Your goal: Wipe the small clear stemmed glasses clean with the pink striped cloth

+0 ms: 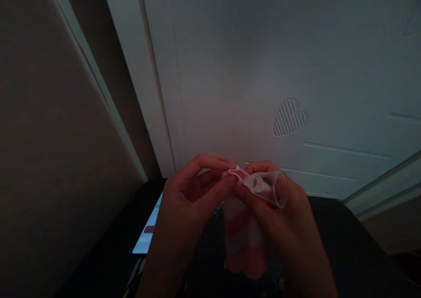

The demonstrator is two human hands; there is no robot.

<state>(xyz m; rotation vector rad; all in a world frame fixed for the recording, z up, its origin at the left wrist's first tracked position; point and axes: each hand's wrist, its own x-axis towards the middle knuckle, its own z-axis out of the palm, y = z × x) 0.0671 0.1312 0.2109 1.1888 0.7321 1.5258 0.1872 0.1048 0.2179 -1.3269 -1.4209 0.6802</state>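
White heart-embossed panelling (230,70) stands behind. Left hand (189,197) pinches pink-and-white fabric (241,236); right hand (279,221) holds a clear tapered tube (265,186), best kept steady.

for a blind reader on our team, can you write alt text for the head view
A person's left hand and right hand pinch the top of a soft pink-and-white cloth, with a clear flared cup against the right hand. Below is a dark surface with a lit screen; beyond, a white panel bears a ridged heart.

Smooth, glossy clear vessel (270,187); matt cloth (242,234)
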